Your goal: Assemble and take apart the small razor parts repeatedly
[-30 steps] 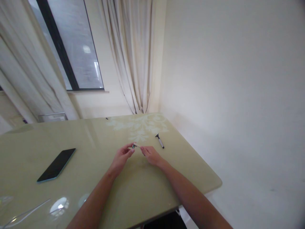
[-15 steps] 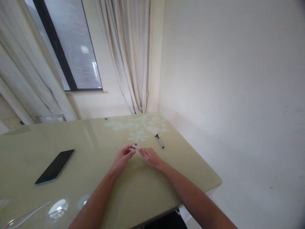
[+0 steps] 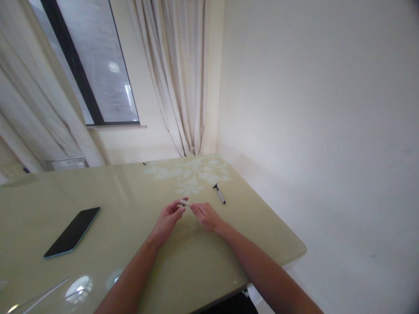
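Just above the table, my left hand (image 3: 168, 222) pinches a small dark piece, mostly hidden by the fingers and too small to name. From the right, my right hand (image 3: 206, 216) grips a short pale stick (image 3: 185, 203), its far end touching or lying right over that dark piece at my left fingertips. Beyond my right hand lies a razor (image 3: 220, 194) with a grey and black handle, its head pointing away from me.
A black tablet (image 3: 72, 232) with a blue-green edge lies on the glossy pale table (image 3: 124, 231) at the left. A tiny dark object (image 3: 144, 164) is near the far edge. A wall (image 3: 321, 131) runs along the right; curtains (image 3: 183, 78) hang behind.
The pale stick's tip has shifted slightly left over the dark piece at my left fingertips. Both hands stay nearly in place; the view has moved a little.
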Demonstrator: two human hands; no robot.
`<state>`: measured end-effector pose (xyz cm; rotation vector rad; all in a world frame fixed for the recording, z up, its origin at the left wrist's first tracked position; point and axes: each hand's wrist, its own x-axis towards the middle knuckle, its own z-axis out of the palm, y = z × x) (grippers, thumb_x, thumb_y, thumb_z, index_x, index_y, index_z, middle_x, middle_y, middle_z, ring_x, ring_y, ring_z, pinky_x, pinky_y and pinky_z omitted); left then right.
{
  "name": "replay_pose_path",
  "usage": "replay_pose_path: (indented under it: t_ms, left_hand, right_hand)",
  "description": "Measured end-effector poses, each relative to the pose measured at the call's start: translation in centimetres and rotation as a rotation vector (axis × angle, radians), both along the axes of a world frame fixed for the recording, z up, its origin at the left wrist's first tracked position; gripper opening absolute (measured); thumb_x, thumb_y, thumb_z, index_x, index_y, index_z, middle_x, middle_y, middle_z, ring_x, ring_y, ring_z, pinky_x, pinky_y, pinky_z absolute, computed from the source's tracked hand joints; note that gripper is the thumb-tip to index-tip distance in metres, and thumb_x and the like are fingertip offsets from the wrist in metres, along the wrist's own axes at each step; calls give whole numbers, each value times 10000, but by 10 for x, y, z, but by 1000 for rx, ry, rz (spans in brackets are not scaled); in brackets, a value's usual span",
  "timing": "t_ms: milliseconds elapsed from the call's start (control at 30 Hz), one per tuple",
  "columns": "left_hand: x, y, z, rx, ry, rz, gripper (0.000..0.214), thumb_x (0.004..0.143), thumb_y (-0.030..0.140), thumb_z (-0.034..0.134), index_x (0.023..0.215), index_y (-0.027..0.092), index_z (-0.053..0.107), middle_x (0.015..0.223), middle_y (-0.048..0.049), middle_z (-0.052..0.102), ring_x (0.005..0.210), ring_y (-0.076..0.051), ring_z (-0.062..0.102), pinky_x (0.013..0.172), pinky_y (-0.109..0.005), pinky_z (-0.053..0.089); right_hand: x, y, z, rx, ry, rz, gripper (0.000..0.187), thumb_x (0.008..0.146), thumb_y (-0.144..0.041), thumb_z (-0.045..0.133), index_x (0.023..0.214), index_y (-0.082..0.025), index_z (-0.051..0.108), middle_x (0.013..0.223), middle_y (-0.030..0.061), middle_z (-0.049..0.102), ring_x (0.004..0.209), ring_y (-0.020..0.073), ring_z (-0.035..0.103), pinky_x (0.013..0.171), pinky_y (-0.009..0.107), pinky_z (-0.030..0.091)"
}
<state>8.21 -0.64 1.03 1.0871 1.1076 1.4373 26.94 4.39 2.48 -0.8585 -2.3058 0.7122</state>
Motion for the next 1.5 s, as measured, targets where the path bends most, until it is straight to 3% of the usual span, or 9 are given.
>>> replay_pose_path:
  t_ms: [100,300,467,667,867,1067,1233,1400,1500]
  left_hand:
    - [1,-1,0,-8,-18,-12,622,649,564,905,1129,180,810,704,23,547,666,-125,427,633,-242,349]
    - [4,-2,1,-11,-73,-11,630,645,542,915,1178,229,795,782,15,602,658,-107,427,631,-231,365]
    - [4,-1,-1,-17,-96,1,544,614,512,939,1055,210,831,771,-3,646,674,-113,474,637,-231,391]
    - [5,-2,3,-9,-204,5,577,613,447,957,1130,235,813,1074,-70,752,694,-95,498,666,-231,429]
    - [9,0,-2,3,-275,-10,492,622,408,962,1044,194,825,993,-77,773,643,-84,459,639,-241,433]
    - [7,2,-7,7,-342,-5,499,652,372,956,1108,234,808,1209,-100,752,750,-95,564,702,-234,472]
    - [5,3,-9,25,-415,2,458,681,381,946,1096,242,810,1113,-74,761,698,-68,524,682,-215,469]
    - [3,3,-7,10,-383,4,508,650,391,962,1109,231,813,1073,-75,762,720,-83,543,673,-217,463]
    - [4,2,-4,17,-346,15,494,648,389,959,1093,228,815,1047,-66,759,680,-77,507,651,-223,451]
  right_hand:
    - [1,0,2,52,-25,-99,519,1122,-412,317,809,-176,658,677,19,578,635,149,467,613,284,278]
    - [-1,-4,4,36,-52,14,522,1120,-433,327,805,-181,657,634,0,564,590,136,460,594,268,285]
    - [1,-1,4,69,-72,-124,532,1118,-424,329,762,-181,642,640,15,569,600,145,462,594,285,253]
    - [0,-4,3,39,-38,34,526,1123,-422,326,800,-174,660,647,-7,573,592,126,465,604,263,282]
    - [0,-1,1,93,-60,-142,558,1128,-451,290,904,-183,726,767,64,701,695,178,566,631,285,307]
    - [-3,-6,0,85,-40,-1,557,1126,-453,289,827,-185,674,670,17,627,606,145,515,609,274,291]
    - [-1,-4,1,97,-69,-158,563,1123,-463,299,798,-179,660,664,33,614,607,155,492,600,297,249]
    - [1,-5,2,102,-82,-34,560,1118,-482,319,791,-183,661,640,12,594,590,140,485,603,283,259]
    - [0,-5,5,90,-76,-114,608,1122,-505,280,797,-185,682,650,30,617,599,152,494,597,293,249]
